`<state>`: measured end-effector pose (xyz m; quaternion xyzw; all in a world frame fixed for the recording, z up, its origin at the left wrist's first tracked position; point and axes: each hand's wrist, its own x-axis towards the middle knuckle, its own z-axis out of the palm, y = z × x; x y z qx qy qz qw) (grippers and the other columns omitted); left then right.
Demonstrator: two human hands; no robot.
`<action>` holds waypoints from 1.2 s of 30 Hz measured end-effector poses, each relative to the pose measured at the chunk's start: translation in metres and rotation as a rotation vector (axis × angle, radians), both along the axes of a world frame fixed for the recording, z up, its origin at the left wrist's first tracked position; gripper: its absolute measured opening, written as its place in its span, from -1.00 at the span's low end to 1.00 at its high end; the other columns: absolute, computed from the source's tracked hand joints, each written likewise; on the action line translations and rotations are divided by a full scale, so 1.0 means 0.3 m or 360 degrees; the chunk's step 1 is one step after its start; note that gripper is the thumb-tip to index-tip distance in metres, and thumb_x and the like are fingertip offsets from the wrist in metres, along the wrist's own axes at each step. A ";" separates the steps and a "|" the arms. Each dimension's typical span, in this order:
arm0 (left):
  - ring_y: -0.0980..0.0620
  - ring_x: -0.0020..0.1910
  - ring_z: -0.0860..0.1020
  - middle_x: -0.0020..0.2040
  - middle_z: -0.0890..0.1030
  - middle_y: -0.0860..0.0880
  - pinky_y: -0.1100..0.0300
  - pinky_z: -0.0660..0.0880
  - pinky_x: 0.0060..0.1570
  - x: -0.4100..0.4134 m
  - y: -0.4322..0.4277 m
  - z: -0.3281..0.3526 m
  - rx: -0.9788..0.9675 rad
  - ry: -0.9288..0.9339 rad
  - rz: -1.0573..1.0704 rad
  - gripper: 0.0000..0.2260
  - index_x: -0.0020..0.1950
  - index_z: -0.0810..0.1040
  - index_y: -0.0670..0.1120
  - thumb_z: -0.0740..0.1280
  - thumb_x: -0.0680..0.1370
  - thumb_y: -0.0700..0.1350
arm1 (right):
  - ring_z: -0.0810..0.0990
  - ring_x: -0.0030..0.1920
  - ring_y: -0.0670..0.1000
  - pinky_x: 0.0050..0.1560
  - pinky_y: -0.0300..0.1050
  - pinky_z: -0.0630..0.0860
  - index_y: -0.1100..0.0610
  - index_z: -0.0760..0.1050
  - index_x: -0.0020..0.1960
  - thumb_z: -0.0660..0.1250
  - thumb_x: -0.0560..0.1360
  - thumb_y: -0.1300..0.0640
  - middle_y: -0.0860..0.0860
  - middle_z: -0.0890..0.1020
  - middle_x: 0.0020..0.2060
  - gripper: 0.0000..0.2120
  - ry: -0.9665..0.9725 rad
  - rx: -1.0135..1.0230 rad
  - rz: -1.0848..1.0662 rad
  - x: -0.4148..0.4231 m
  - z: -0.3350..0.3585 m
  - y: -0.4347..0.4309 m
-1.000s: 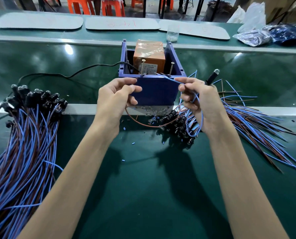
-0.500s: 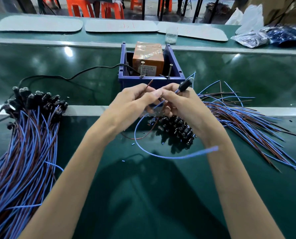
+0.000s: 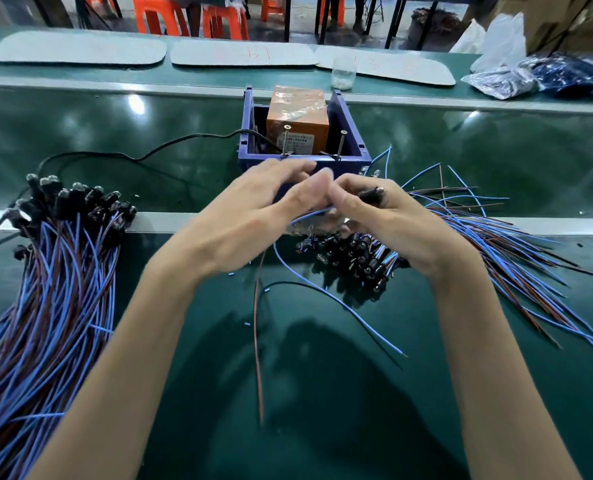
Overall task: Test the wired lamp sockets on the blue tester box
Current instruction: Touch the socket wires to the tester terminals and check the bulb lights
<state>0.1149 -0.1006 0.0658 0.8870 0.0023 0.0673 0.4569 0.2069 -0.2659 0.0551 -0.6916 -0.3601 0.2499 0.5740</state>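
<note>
Two slack leads (image 3: 257,341) trail over the desk (image 3: 322,410) from the black socket (image 3: 373,195), grasped by fingers of the right hand (image 3: 402,230). The left hand (image 3: 250,223) is blurred, so its grip cannot be told. Just beyond sits the blue tester box (image 3: 352,164); unheld lead ends could miss its screws (image 3: 285,140).

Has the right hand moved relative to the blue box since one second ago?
Yes. The right hand has dropped from the rim of the blue tester box toward the person, holding the lamp socket.

Blue tester box (image 3: 348,161), orange block (image 3: 298,116), black sockets (image 3: 77,202), blue and seemingly dark-red wires (image 3: 53,306), dark green table (image 3: 322,393).
</note>
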 end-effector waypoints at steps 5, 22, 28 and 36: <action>-0.04 -0.20 0.57 -0.11 0.64 -0.04 0.13 0.55 -0.08 0.025 -0.082 -0.048 -0.0202 -0.0138 -0.0107 -0.68 0.16 0.48 0.10 0.25 0.48 0.21 | 0.35 -0.52 -0.20 -0.48 -0.41 0.28 0.13 0.37 -0.17 0.18 0.59 0.11 -0.16 0.45 -0.51 -0.82 0.0049 0.0095 -0.0077 -0.015 0.005 0.036; 0.17 -0.38 0.46 -0.34 0.58 0.16 0.21 0.44 -0.27 0.053 -0.062 -0.099 0.0091 -0.0419 0.0106 -0.73 -0.01 0.54 -0.08 0.27 0.53 0.11 | 0.27 -0.51 -0.16 -0.45 -0.34 0.19 0.05 0.32 -0.38 0.12 0.65 -0.02 -0.16 0.35 -0.58 -0.57 -0.0713 -0.0217 -0.0356 0.012 -0.008 0.022; 0.06 -0.50 0.30 -0.47 0.49 0.04 0.15 0.25 -0.42 0.045 -0.037 -0.087 0.0359 -0.0500 0.0128 -0.73 0.05 0.54 -0.09 0.19 0.57 0.08 | 0.26 -0.42 -0.11 -0.38 -0.27 0.22 0.06 0.30 -0.33 0.08 0.59 -0.04 -0.11 0.34 -0.47 -0.66 -0.0465 -0.0156 -0.0114 0.012 -0.007 0.013; -0.20 -0.29 0.47 -0.26 0.54 0.03 -0.02 0.44 -0.28 0.041 -0.055 -0.084 0.0650 -0.0575 0.0044 -0.81 0.08 0.51 -0.16 0.17 0.53 -0.19 | 0.28 -0.48 -0.18 -0.42 -0.36 0.20 -0.04 0.47 -0.31 0.11 0.65 0.05 -0.20 0.35 -0.56 -0.62 -0.0606 -0.0193 -0.0148 -0.002 -0.003 0.013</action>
